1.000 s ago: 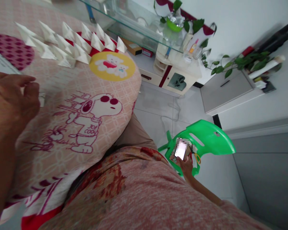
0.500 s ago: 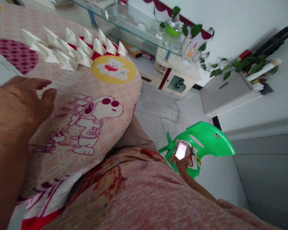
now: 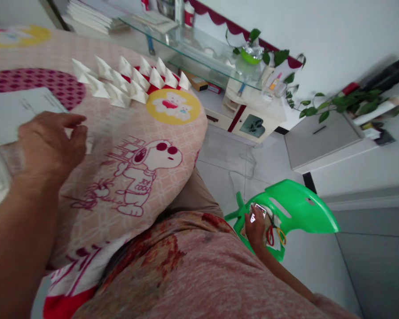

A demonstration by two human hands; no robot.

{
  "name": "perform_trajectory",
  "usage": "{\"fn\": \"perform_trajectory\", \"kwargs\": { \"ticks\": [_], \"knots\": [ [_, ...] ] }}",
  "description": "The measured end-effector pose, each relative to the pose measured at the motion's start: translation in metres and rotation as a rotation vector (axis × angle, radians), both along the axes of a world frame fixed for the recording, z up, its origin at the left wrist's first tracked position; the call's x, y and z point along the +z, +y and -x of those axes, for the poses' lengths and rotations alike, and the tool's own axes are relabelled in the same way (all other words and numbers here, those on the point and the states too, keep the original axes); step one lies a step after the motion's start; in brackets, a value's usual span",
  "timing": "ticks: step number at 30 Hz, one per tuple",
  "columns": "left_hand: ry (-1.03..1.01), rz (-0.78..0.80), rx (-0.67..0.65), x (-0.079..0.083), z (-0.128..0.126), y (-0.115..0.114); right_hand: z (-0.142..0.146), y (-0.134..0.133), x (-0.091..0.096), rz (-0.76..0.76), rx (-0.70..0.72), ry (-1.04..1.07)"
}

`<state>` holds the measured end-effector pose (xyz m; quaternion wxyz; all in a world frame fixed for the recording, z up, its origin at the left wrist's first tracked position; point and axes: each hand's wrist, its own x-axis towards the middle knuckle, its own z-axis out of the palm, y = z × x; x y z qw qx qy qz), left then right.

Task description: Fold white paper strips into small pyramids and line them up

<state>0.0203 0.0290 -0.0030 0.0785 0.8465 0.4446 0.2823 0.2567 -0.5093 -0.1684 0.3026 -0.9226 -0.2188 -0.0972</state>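
Note:
My left hand (image 3: 53, 144) hovers over or rests on a pink patterned cushion-like surface (image 3: 103, 128), fingers curved, thumb and forefinger tips close but apart. A small white piece (image 3: 89, 145) shows beside the thumb; whether the hand touches it is unclear. Close by lies a stack of white paper (image 3: 23, 110). Several white folded paper points (image 3: 119, 82) stand in rows farther back. At the right, my right hand (image 3: 256, 228) has its fingers stretched over a lit phone (image 3: 261, 208), partly covering the screen. Scissors (image 3: 281, 237) with red and yellow handles lie beside it on a green plastic chair (image 3: 295, 204).
Behind the cushion stands a glass-topped cabinet (image 3: 199, 48) with a potted plant (image 3: 252, 53) and small items. A grey cabinet (image 3: 322, 137) holds more leaves and objects. A cable (image 3: 242, 175) lies on the tiled floor. My shirt (image 3: 199, 266) fills the lower middle.
The view has shifted, so most things sit farther right and lower. My right hand has moved up over the phone screen. My left thumb and forefinger are closer together.

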Motion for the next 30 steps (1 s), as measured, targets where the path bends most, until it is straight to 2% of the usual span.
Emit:
{"fn": "perform_trajectory", "kwargs": {
  "ticks": [3,5,11,13,15,18,22,25,30],
  "knots": [
    [0.011,0.023,0.079,0.012,0.006,-0.003,0.002,0.066,0.018,-0.130,0.181,0.029],
    [-0.019,0.076,0.106,0.015,0.013,-0.002,0.007,0.115,0.038,-0.240,0.320,0.017],
    [-0.164,0.259,0.122,0.011,0.029,-0.001,0.035,0.253,0.124,-0.513,0.772,-0.100],
    [-0.203,0.266,0.094,0.006,0.031,-0.001,0.046,0.295,0.146,-0.517,0.988,-0.117],
    [-0.237,0.263,0.109,0.002,0.032,-0.001,0.057,0.336,0.159,-0.445,1.226,-0.124],
    [-0.270,0.300,0.117,-0.003,0.034,0.000,0.070,0.396,0.162,-0.277,1.487,-0.136],
    [-0.322,0.344,0.109,-0.006,0.037,0.001,0.077,0.456,0.153,-0.129,1.663,-0.185],
    [-0.323,0.370,0.100,-0.007,0.038,0.001,0.076,0.477,0.147,-0.111,1.749,-0.196],
    [-0.208,0.323,0.017,-0.004,0.038,0.005,0.079,0.478,0.140,-0.009,1.805,-0.248]
  ]
}}
